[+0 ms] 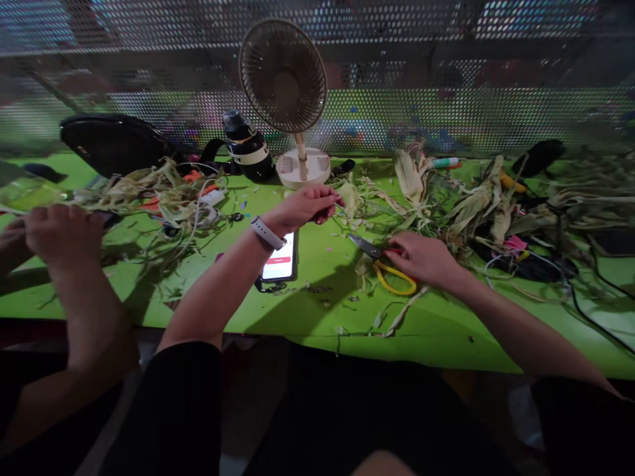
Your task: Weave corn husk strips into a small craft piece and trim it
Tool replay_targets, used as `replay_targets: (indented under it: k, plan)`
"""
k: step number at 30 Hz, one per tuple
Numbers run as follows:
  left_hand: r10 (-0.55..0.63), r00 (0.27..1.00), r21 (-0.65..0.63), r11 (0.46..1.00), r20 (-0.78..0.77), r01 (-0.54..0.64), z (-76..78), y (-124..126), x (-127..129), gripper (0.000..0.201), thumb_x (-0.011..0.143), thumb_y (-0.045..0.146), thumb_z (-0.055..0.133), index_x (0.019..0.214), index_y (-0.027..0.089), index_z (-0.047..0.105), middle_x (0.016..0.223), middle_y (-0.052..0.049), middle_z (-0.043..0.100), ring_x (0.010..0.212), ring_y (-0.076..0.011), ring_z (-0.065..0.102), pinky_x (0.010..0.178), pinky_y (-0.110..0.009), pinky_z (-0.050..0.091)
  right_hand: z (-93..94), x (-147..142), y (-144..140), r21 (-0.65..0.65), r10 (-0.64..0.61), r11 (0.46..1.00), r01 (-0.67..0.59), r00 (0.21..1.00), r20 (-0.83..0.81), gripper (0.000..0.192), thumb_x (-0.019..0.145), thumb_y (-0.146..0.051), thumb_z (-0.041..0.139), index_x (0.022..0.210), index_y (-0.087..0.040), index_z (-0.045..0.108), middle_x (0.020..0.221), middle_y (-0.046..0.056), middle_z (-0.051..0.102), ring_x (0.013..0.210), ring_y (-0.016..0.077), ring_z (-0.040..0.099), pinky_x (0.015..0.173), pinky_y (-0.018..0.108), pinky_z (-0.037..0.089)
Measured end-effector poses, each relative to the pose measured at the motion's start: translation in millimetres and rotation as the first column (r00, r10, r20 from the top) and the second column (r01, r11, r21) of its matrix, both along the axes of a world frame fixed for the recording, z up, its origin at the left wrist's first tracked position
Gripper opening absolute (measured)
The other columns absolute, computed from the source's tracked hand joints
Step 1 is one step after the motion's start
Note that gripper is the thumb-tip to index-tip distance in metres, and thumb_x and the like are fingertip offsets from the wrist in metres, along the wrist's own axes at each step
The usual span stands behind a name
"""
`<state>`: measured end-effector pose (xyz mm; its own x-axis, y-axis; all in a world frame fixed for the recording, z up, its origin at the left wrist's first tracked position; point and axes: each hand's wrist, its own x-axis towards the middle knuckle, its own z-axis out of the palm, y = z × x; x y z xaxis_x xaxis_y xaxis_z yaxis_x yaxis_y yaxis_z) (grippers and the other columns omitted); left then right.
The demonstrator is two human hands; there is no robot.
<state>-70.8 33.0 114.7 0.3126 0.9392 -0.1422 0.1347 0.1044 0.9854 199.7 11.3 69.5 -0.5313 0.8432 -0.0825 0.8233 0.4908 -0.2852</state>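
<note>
Fingers of the left hand (pixel 307 201) curled, tips drawn close; can't tell if they pinch anything. Clock centred on the view: that hand at 12, pale wristband (pixel 268 235) on its wrist, pale husk scrap (pixel 350 198) just beside the tips. Fingers of the right hand (pixel 421 258) closed round one handle of the scissors (pixel 370 249); hand just past 3, scissors at 4, blades aimed at 10, yellow loop below the hand.

Rest, left to right, on the green worktop (pixel 297 317):
- 9: co-worker's hand (pixel 62 235), well apart; its grip unclear.
- 10: black bag (pixel 114 142), husk heap (pixel 161 185) spilling in front, white cable in it.
- 11: dark bottle (pixel 251 157), pale band, upright.
- 8: phone (pixel 278 266), screen lit, partly under the left wrist.
- Just before 12: fan (pixel 285 92) on round white base, near the bottle.
- 2: husk bundle (pixel 409 177), green-and-white marker (pixel 445 162) beside it.
- Near 3: larger husk pile (pixel 489 198), black cable (pixel 590 317) lower right.
</note>
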Motion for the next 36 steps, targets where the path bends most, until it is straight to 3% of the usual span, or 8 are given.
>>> replay_targets:
  k: [2, 3, 6, 8, 14, 27, 33, 36]
  plan:
    - [-0.049, 0.999, -0.004, 0.999, -0.004, 0.049, -2.6, -4, 11, 0.015, 0.092, 0.019, 0.054, 0.082, 0.012, 0.063, 0.055, 0.003, 0.052, 0.042, -0.0023, 0.042, 0.043, -0.018, 0.028, 8.3, -13, 2, -0.059, -0.087, 0.996, 0.072, 0.951, -0.298, 0.035, 0.086, -0.044, 0.053, 0.109, -0.018, 0.058, 0.115, 0.014, 0.064, 0.078, 0.0203, 0.065, 0.064, 0.031, 0.046]
    - [-0.069, 0.998, -0.006, 0.998, -0.001, 0.069, -4.2, -5, 17, 0.015, 0.092, 0.020, 0.054, 0.082, 0.013, 0.063, 0.055, 0.003, 0.052, 0.042, -0.0023, 0.042, 0.043, -0.018, 0.028, 11.4, -20, 5, -0.196, -0.132, 0.979, 0.046, 0.884, -0.448, 0.040, 0.084, -0.046, 0.056, 0.114, -0.018, 0.055, 0.118, 0.013, 0.063, 0.074, 0.0177, 0.066, 0.063, 0.030, 0.048]
    - [-0.103, 0.995, -0.031, 0.994, 0.005, 0.103, -10.4, -9, 29, 0.016, 0.093, 0.019, 0.053, 0.082, 0.013, 0.062, 0.057, 0.003, 0.054, 0.042, -0.0023, 0.045, 0.043, -0.017, 0.031, 15.9, -36, 12, -0.592, -0.304, 0.783, -0.193, 0.711, -0.634, 0.044, 0.077, -0.050, 0.063, 0.107, -0.018, 0.055, 0.097, 0.007, 0.067, 0.060, 0.0135, 0.063, 0.055, 0.028, 0.049]
    - [-0.102, 0.995, -0.060, 0.993, 0.018, 0.103, -15.1, -11, 32, 0.015, 0.093, 0.019, 0.052, 0.084, 0.012, 0.061, 0.059, 0.002, 0.056, 0.044, -0.0030, 0.048, 0.045, -0.016, 0.035, 15.9, -40, 16, -0.649, -0.332, 0.705, -0.286, 0.676, -0.658, 0.041, 0.073, -0.052, 0.068, 0.092, -0.017, 0.057, 0.068, -0.001, 0.061, 0.050, 0.0095, 0.055, 0.050, 0.024, 0.045]
    - [-0.081, 0.994, -0.148, 0.985, 0.078, 0.092, -29.6, -18, 23, 0.015, 0.092, 0.025, 0.055, 0.086, 0.014, 0.063, 0.067, 0.001, 0.059, 0.050, -0.0028, 0.052, 0.043, -0.014, 0.031, 11.3, -29, 28, -0.507, -0.278, 0.826, -0.245, 0.604, -0.746, 0.037, 0.071, -0.052, 0.071, 0.074, -0.016, 0.061, 0.049, -0.007, 0.047, 0.043, 0.0044, 0.039, 0.043, 0.020, 0.032]
    - [-0.139, 0.981, -0.238, 0.956, 0.137, 0.169, -47.5, -19, 19, 0.020, 0.085, 0.034, 0.064, 0.087, 0.014, 0.067, 0.064, 0.002, 0.054, 0.052, -0.0034, 0.047, 0.041, -0.014, 0.026, 9.2, -17, 40, -0.354, -0.267, 0.934, -0.049, 0.563, -0.782, 0.031, 0.075, -0.047, 0.068, 0.072, -0.017, 0.061, 0.051, -0.006, 0.045, 0.043, 0.0059, 0.037, 0.042, 0.022, 0.029]
    - [-0.231, 0.965, -0.218, 0.942, 0.126, 0.254, -50.8, -21, 21, 0.025, 0.085, 0.038, 0.063, 0.090, 0.014, 0.067, 0.064, 0.001, 0.054, 0.052, -0.0043, 0.047, 0.042, -0.014, 0.029, 12.2, -17, 40, -0.087, -0.100, 0.995, 0.052, 0.647, -0.756, 0.031, 0.081, -0.048, 0.062, 0.073, -0.018, 0.061, 0.066, 0.001, 0.055, 0.062, 0.0124, 0.049, 0.060, 0.027, 0.042]
    - [-0.308, 0.941, -0.213, 0.919, 0.140, 0.333, -52.2, -26, 30, 0.026, 0.084, 0.039, 0.064, 0.090, 0.014, 0.067, 0.064, 0.001, 0.054, 0.053, -0.0049, 0.047, 0.043, -0.015, 0.029, 9.4, -24, 36, -0.062, -0.043, 0.998, -0.011, 0.600, -0.799, 0.035, 0.082, -0.055, 0.059, 0.077, -0.020, 0.059, 0.080, 0.004, 0.061, 0.079, 0.0162, 0.057, 0.075, 0.030, 0.047]
